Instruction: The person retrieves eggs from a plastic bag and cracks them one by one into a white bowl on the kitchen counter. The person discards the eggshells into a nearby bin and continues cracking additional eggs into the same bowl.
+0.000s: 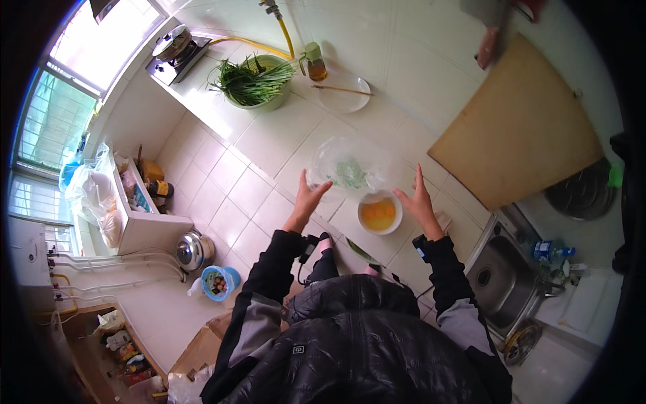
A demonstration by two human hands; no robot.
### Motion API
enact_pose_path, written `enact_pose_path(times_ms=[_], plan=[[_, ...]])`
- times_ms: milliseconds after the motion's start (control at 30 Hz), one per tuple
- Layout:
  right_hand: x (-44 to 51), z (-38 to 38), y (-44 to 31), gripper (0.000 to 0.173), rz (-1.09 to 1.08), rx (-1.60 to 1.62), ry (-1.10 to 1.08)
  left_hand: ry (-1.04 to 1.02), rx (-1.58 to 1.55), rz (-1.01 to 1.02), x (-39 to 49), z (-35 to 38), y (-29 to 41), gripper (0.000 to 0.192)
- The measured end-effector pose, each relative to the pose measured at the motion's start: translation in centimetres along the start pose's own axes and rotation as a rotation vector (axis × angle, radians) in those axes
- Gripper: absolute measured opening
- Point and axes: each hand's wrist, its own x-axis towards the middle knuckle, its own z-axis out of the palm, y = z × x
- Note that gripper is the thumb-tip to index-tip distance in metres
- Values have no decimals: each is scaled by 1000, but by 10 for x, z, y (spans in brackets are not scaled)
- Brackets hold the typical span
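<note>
A white bowl [398, 222] of cracked raw eggs [378, 213], the yolks whole, stands near the front edge of the tiled counter [282, 139]. Just beyond it lies a crumpled clear plastic bag [371, 159] with green print. My left hand [304, 199] is raised beside the bag's left side, thumb and fingers spread; whether it touches the film I cannot tell. To the right of the bowl, my right hand [420, 204] has its fingers apart, the thumb close to the rim. Neither hand holds anything.
Farther back are a green basin [267, 105] of leafy green stalks [252, 83], an oil bottle [316, 65] and a white plate [348, 101] with chopsticks [348, 90]. A large cutting board [525, 131] leans by the steel sink [504, 278] at right. A pot [172, 43] sits on the gas stove [174, 70].
</note>
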Motion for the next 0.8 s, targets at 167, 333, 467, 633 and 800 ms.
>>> enact_pose_path(times_ms=[167, 333, 467, 633, 800], plan=[[64, 21, -48, 46, 319, 15, -169, -10, -264, 173, 25, -13, 24, 45], [56, 13, -127, 31, 60, 275, -139, 160, -103, 496, -33, -60, 57, 19], [-6, 13, -185, 30, -91, 247, -448, 155, 325, 772, -109, -67, 44, 58], [-89, 17, -188, 20, -184, 241, -866, 24, 254, 705, -224, 0, -15, 107], [-150, -7, -200, 17, -657, 82, -1152, 384, 312, 692, -318, 59, -49, 47]])
